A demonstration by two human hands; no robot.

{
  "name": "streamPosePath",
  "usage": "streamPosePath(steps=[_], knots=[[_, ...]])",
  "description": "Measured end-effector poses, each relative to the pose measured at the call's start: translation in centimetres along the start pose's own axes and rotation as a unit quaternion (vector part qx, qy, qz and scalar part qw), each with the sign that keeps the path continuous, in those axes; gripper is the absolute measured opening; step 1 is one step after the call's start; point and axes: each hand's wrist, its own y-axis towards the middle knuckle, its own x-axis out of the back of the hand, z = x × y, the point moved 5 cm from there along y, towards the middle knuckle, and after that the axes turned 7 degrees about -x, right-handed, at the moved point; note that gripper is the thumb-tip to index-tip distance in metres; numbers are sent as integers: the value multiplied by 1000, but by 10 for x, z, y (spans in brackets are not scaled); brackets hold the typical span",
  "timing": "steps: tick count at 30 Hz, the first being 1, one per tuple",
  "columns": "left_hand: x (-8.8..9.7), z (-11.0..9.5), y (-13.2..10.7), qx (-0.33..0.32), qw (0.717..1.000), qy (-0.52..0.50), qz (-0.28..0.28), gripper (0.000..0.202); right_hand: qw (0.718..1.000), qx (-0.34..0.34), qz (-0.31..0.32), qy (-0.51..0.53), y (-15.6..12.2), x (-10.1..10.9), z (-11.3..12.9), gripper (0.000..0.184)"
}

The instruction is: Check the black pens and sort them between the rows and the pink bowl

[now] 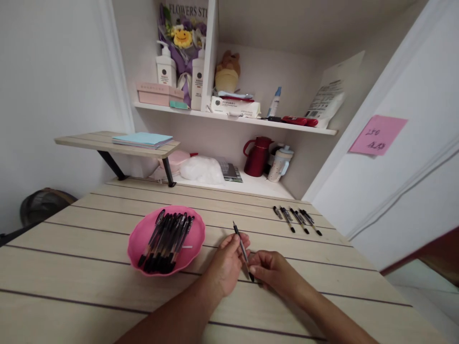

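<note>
Black pen [243, 249] clasped by left hand [225, 265] grip and right hand [273, 272] grip; pink dish [138, 234] nearby.

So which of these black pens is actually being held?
The lone pen, pinched between left hand and right hand. Others lie heaped in the pink plate or in a row on the table further right.

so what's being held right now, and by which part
A black pen, held in both hands: the left hand grips it around the middle and the right hand pinches its near end. The far end sticks out free.
</note>
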Motion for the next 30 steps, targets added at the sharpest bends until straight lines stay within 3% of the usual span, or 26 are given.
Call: streamPosePath(steps=[6,10,12,15,17,20,23,30], knots=[[-3,-2,-2,15,1000,13,13,31,999,29,-43,-17,2,-6,-6,30],[-4,-2,-3,49,998,31,18,41,977,40,-157,-138,12,27,-4,26],[-4,-1,-3,59,997,41,23,44,937,24,-237,-254,20,55,0,24],[-3,-1,-3,61,996,60,29,45,853,-66,-324,-404,33,97,0,25],[-4,-1,-3,59,996,67,29,44,810,-118,-347,-457,42,118,-2,26],[-5,-2,-3,56,995,73,28,41,777,-157,-354,-497,55,136,-6,26],[-6,-2,-4,51,995,81,28,38,766,-170,-354,-509,63,143,-9,26],[-6,-1,-4,49,995,81,39,40,768,-182,-361,-496,68,151,-10,30]])
